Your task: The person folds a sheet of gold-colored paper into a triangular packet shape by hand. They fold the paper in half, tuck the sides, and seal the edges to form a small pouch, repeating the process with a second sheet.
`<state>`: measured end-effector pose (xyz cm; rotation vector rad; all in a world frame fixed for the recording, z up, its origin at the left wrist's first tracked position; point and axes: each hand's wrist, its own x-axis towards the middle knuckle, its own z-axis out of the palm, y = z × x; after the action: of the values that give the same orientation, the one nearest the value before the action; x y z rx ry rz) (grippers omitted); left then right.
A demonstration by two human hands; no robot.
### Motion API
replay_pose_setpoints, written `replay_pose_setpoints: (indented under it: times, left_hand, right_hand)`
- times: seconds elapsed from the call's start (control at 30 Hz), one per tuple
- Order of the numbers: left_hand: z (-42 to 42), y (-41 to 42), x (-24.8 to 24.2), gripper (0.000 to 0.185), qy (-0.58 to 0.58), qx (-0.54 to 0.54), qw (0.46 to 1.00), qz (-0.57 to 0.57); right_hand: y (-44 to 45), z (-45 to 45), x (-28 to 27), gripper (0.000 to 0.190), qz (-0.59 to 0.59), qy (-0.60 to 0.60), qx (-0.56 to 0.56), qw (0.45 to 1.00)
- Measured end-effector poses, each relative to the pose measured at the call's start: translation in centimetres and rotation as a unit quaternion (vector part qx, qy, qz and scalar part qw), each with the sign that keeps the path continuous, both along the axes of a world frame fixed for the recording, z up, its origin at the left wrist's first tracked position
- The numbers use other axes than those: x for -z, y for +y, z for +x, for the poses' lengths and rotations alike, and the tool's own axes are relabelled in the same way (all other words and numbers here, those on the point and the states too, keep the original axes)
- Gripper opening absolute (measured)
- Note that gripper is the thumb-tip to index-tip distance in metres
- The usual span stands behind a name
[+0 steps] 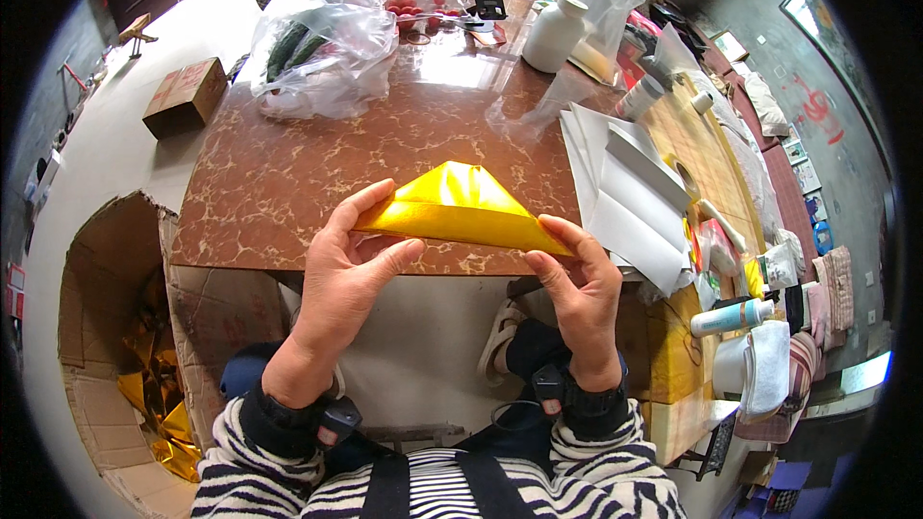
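Note:
A folded piece of shiny gold foil paper (461, 203) is held up over the near edge of the table. Its top rises to a blunt peak, and a flat band runs along the bottom. My left hand (346, 252) pinches the left end, fingers behind and thumb below. At the right end, the thumb and fingers of my right hand (580, 270) grip the pointed tip. The brown marble-patterned tabletop (288, 166) lies beneath and beyond the foil paper. The back of the folded piece is hidden.
An open cardboard box (223, 331) with gold foil pieces (155, 389) stands at the left. White paper sheets (634, 194) lie at the table's right. Farther back are a plastic bag of cucumbers (324, 50), a white bottle (554, 34) and a clear box of red fruit (418, 3).

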<state>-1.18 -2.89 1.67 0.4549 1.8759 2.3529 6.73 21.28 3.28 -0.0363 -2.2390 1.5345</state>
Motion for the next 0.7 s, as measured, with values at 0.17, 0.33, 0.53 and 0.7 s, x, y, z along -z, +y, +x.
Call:
replay_pose_setpoints:
  times: [0.17,0.33,0.53,0.7]
  left_hand:
    - [-0.1,0.2,0.3,0.063,0.004,-0.011,1.0,0.002]
    - [-0.2,0.4,0.9,0.058,0.052,-0.034,0.998,-0.033]
    - [-0.3,0.3,1.2,0.058,0.096,-0.041,0.993,-0.064]
    - [-0.4,0.3,1.2,0.058,0.115,-0.045,0.988,-0.095]
  right_hand:
    - [-0.2,0.0,-0.1,0.042,-0.011,-0.013,0.001,1.0]
    - [-0.2,0.0,-0.1,0.042,0.003,-0.014,0.007,1.0]
    - [-0.1,0.0,-0.1,0.043,-0.009,-0.019,0.009,1.0]
    - [-0.1,0.0,-0.1,0.043,-0.013,-0.027,0.019,0.999]
